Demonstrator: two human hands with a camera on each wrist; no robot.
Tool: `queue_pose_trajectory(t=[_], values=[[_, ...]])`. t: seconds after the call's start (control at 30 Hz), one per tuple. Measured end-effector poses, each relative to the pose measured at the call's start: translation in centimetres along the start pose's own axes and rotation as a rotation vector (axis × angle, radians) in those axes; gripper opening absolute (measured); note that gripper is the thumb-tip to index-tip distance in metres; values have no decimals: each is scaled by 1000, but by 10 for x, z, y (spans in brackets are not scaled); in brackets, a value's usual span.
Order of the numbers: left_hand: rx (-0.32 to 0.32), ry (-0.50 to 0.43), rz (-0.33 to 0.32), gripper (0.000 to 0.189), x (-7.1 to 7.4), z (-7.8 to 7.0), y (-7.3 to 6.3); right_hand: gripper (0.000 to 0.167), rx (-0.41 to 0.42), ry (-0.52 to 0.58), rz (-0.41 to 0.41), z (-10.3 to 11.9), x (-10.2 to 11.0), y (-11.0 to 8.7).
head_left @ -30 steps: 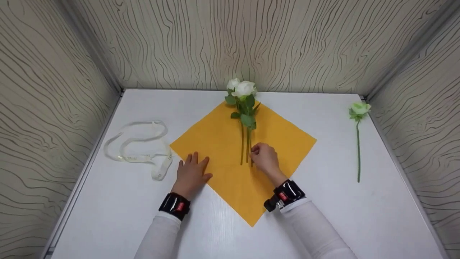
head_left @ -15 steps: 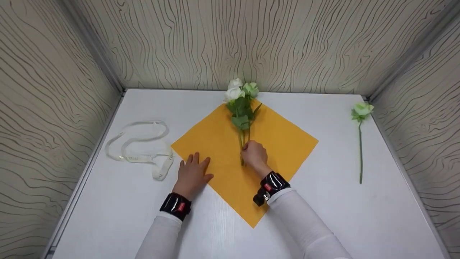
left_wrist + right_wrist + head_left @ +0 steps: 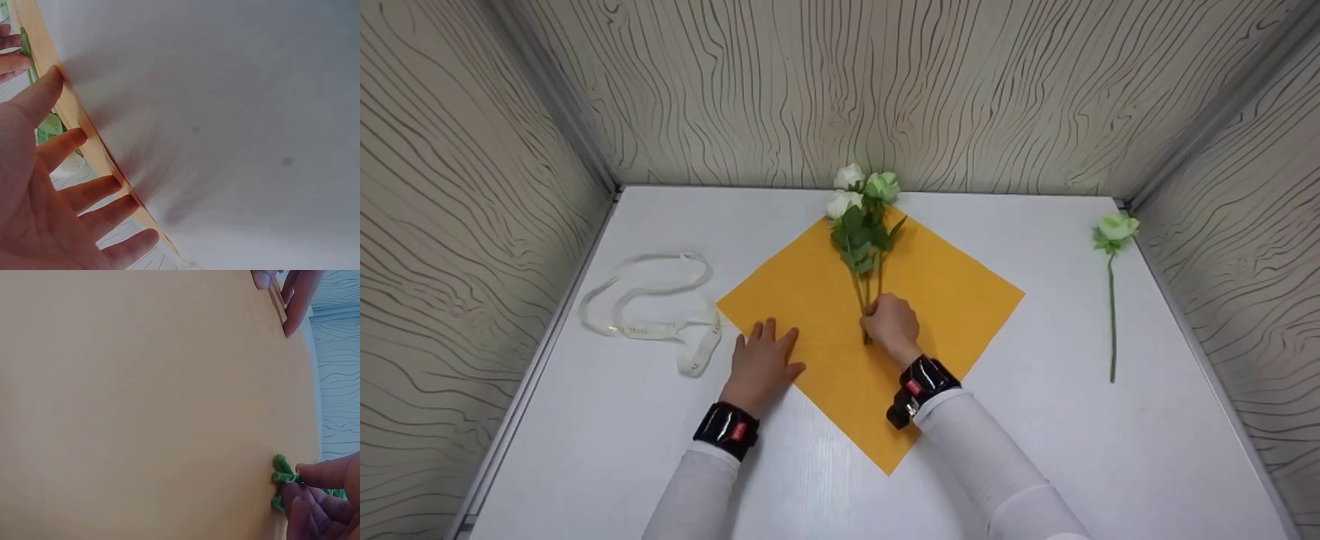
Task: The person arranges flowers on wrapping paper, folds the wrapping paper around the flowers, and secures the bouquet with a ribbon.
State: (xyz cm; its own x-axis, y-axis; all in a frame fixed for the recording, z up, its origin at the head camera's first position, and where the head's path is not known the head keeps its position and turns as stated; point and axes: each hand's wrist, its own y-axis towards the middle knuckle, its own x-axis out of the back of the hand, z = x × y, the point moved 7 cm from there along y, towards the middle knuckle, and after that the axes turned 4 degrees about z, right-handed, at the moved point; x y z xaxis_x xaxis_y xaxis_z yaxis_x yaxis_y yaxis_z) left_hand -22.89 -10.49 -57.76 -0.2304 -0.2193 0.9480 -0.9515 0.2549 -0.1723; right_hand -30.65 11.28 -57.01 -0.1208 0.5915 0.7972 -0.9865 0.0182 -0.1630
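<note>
A square of orange-yellow paper point(image 3: 817, 307) lies cornerwise on the white table. On its upper half, two white roses point(image 3: 844, 203) and a pale green rose point(image 3: 883, 186) lie with blooms past the far corner. My right hand point(image 3: 891, 324) pinches their green stems low down; the right wrist view shows the cut stem ends point(image 3: 281, 477) at the thumb and fingers. My left hand point(image 3: 761, 367) rests with spread fingers on the paper's left edge. In the left wrist view its fingertips point(image 3: 76, 138) line that edge.
A loosely looped cream ribbon point(image 3: 656, 331) with printed letters lies left of the paper. Another pale green rose point(image 3: 1116, 226) lies apart near the table's right edge. Wood-patterned panels point(image 3: 840, 90) stand behind and on both sides.
My right hand has moved left and gathered the stems closer together. The blooms have shifted, the white ones leftward, and the green one now shows beside them. My left hand stays at the paper's edge.
</note>
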Motion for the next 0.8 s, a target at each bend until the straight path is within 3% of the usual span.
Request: queue_pose_trajectory(t=[0.23, 0.8], values=[[-10, -14, -25, 59, 2, -1, -2, 29, 6, -12, 9, 2, -1, 0], [-10, -1, -25, 60, 3, -1, -1, 35, 28, -26, 14, 6, -5, -2]])
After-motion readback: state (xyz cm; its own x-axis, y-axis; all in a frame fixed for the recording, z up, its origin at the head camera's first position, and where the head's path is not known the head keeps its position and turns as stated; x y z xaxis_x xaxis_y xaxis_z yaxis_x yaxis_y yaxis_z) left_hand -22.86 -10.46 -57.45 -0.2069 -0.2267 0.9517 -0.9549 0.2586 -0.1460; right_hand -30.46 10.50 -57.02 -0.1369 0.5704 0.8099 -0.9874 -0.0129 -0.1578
